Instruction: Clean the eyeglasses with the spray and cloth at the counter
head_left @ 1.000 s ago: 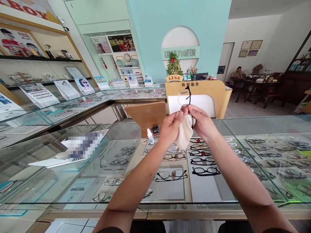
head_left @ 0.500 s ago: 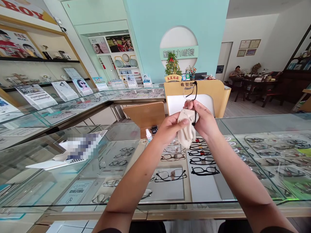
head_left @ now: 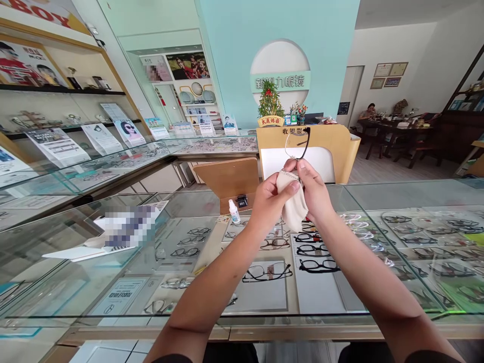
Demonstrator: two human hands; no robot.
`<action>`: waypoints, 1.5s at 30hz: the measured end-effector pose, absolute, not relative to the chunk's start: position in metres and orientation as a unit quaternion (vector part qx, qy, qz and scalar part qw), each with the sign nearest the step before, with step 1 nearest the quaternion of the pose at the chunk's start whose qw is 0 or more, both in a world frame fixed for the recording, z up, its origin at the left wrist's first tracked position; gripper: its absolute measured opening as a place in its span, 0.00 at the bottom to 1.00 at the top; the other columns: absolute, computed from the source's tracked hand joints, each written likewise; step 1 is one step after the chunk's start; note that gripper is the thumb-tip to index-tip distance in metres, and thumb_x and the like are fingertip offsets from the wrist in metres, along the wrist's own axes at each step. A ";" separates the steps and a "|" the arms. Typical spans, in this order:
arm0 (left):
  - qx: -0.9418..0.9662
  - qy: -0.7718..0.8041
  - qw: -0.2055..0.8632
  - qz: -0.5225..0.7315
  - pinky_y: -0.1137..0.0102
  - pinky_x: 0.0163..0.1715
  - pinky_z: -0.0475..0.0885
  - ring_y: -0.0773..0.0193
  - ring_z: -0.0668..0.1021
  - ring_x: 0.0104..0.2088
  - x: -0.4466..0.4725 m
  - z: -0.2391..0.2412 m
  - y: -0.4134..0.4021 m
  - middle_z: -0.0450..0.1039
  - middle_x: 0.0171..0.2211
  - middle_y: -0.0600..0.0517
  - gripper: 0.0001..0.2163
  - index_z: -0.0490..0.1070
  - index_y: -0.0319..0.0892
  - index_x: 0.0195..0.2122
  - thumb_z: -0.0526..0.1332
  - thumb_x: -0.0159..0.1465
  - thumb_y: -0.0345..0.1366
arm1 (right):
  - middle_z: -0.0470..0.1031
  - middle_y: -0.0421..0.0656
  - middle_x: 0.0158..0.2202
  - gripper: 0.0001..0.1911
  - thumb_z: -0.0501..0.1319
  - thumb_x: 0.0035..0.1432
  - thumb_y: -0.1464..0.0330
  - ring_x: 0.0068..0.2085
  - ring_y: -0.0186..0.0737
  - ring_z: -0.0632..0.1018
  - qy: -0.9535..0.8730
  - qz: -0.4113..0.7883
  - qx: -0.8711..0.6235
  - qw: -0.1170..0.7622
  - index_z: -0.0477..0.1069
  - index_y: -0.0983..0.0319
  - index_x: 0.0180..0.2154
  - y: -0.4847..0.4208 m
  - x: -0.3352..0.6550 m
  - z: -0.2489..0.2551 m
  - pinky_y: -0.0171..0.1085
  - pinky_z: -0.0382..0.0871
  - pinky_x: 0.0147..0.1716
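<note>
Since a second earlier, the glasses (head_left: pixel 305 144) had shifted a little to the right in front of the cash desk (head_left: pixel 343 146), covering the end of its lettering, and my left thumb had slid down from the top of the cloth (head_left: pixel 295 209) to lie across its face. My right hand (head_left: pixel 316 195) was clamped on the glasses, thumb and fingertips together, seemingly near the bridge. I held them up over the glass counter (head_left: pixel 264 319), turned on end, one lens above my fingers. My left hand (head_left: pixel 267 199) pinched the cloth, which hung loosely below the thumb; the lower lens was hidden, and I took it to be folded inside.

I judged the wiping to be partway along: the cloth was at the lower lens, so that one seemed unfinished. The upper lens was free of the cloth, but whether it had been wiped I could not tell, nor could I make out any smear at that size. The spray bottle (head_left: pixel 234 213) stood upright near the small black object (head_left: pixel 242 201), out of both hands, while rows of frames (head_left: pixel 319 265) lay under the glass.
</note>
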State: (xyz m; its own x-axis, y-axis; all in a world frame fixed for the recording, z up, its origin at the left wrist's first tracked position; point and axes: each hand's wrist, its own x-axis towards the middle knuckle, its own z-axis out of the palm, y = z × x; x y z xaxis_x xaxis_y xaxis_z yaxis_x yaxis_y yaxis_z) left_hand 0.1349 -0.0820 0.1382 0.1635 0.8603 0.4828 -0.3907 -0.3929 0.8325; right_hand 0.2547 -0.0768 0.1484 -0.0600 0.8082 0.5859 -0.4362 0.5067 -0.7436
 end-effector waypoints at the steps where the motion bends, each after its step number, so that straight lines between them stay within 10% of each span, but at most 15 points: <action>1: 0.561 0.210 0.506 0.620 0.72 0.32 0.68 0.69 0.72 0.29 0.135 0.138 -0.083 0.75 0.28 0.56 0.19 0.80 0.41 0.35 0.81 0.56 0.50 | 0.72 0.40 0.40 0.18 0.64 0.71 0.47 0.37 0.39 0.70 -0.558 0.464 -0.176 0.664 0.78 0.53 0.40 -0.078 0.253 0.148 0.38 0.68 0.40; 8: 0.497 0.201 0.548 0.642 0.70 0.39 0.73 0.66 0.79 0.32 0.131 0.144 -0.079 0.82 0.32 0.54 0.19 0.85 0.43 0.36 0.84 0.51 0.47 | 0.74 0.42 0.50 0.17 0.62 0.73 0.50 0.52 0.42 0.75 -0.592 0.412 -0.181 0.669 0.86 0.50 0.42 -0.082 0.247 0.144 0.41 0.69 0.59; 25: 0.611 0.216 0.511 0.565 0.70 0.33 0.71 0.63 0.77 0.30 0.118 0.141 -0.073 0.81 0.33 0.51 0.21 0.82 0.43 0.42 0.77 0.61 0.55 | 0.77 0.42 0.41 0.17 0.69 0.66 0.48 0.40 0.42 0.74 -0.517 0.482 -0.210 0.676 0.87 0.50 0.45 -0.079 0.256 0.148 0.42 0.74 0.43; 34: 0.591 0.210 0.428 0.651 0.70 0.34 0.71 0.65 0.76 0.31 0.127 0.137 -0.075 0.79 0.31 0.53 0.21 0.82 0.44 0.41 0.72 0.65 0.59 | 0.75 0.43 0.48 0.14 0.65 0.72 0.51 0.56 0.46 0.76 -0.611 0.368 -0.185 0.676 0.89 0.46 0.45 -0.090 0.246 0.146 0.47 0.69 0.63; 45: 0.575 0.264 0.501 0.591 0.68 0.36 0.76 0.51 0.86 0.43 0.110 0.157 -0.087 0.79 0.38 0.50 0.18 0.82 0.42 0.46 0.80 0.60 0.44 | 0.84 0.37 0.46 0.14 0.68 0.70 0.52 0.51 0.44 0.83 -0.605 0.361 -0.227 0.673 0.88 0.53 0.43 -0.080 0.270 0.159 0.39 0.74 0.36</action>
